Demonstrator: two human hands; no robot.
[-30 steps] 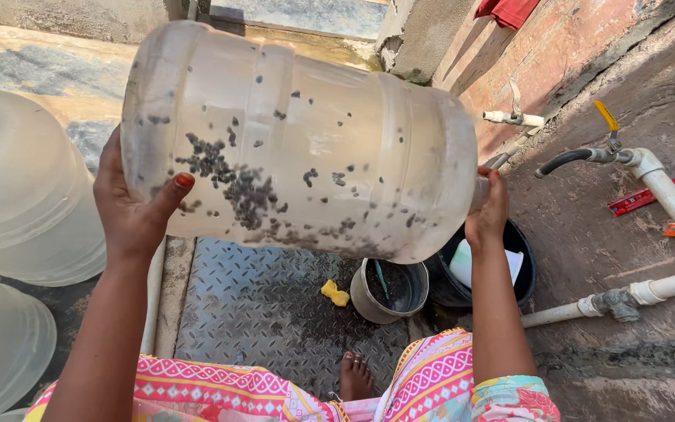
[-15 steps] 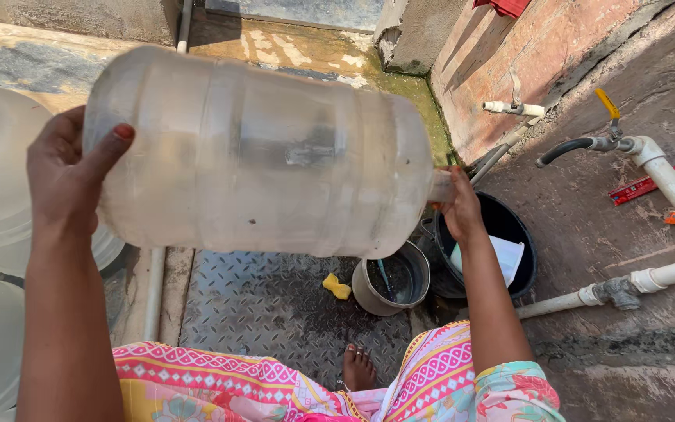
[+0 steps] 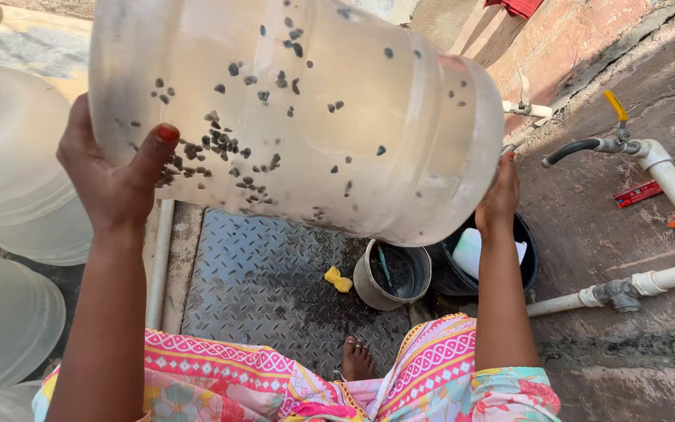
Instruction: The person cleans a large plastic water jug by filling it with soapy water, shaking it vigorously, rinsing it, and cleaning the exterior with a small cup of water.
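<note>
A: Where's the jug (image 3: 298, 117)?
B: Held up sideways, dark bits inside. Left hand (image 3: 111, 176) grips its base, left; right hand (image 3: 500, 195) pressed at neck end, right. Hands well apart.
A: Below?
B: Steel pot (image 3: 392, 275), yellow sponge (image 3: 337, 279), black tub (image 3: 526, 258) farther right.

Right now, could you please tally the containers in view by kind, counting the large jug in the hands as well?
Large translucent water jugs: 3, one held between the left hand and the right hand, two at the left.
Metal pot: 1.
Black bucket: 1.
Total: 5
</note>
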